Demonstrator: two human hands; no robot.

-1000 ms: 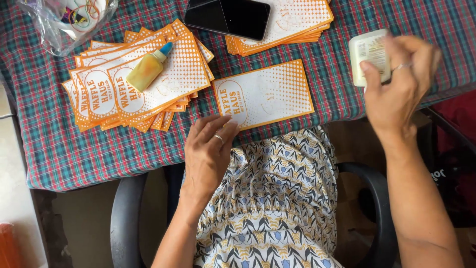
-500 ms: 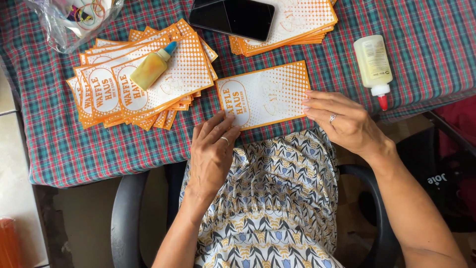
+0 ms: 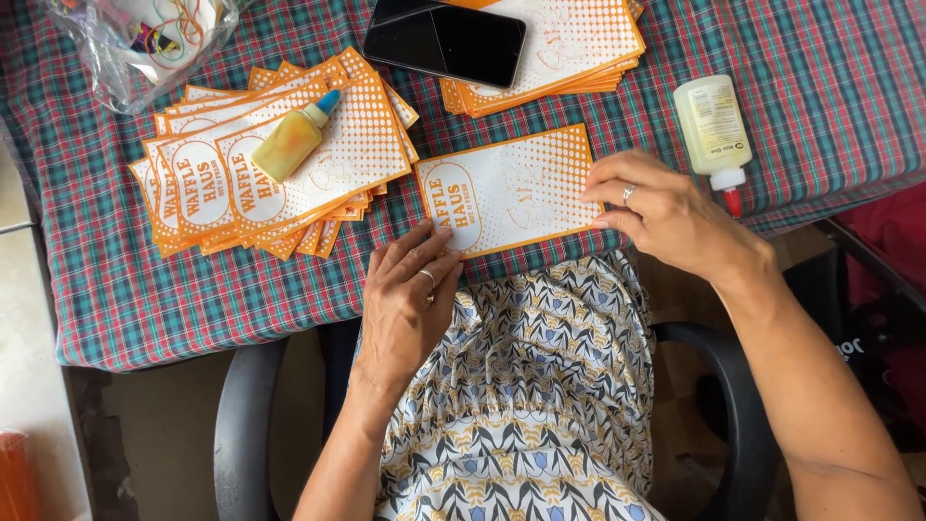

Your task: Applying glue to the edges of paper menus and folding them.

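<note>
One orange-and-white printed card [image 3: 508,191] lies flat at the table's [image 3: 820,145] near edge, its long axis running from 8 to 2 o'clock and its oval-badge end pointing toward 8. I see my left hand [image 3: 405,299] resting with loosely spread fingers [image 3: 424,241] on the card's lower left corner, gripping nothing. My right hand [image 3: 666,217] presses flat fingers on the right end, also closed around nothing. At 10 o'clock sits a fanned stack of like cards [image 3: 270,164] with a small yellow glue bottle [image 3: 292,138] on top. A second stack [image 3: 569,43] at 12 carries one black phone [image 3: 446,41]. One white glue bottle [image 3: 714,125] lies at 2, capped tip toward me. Bare plaid cloth stays open on the far right.
</note>
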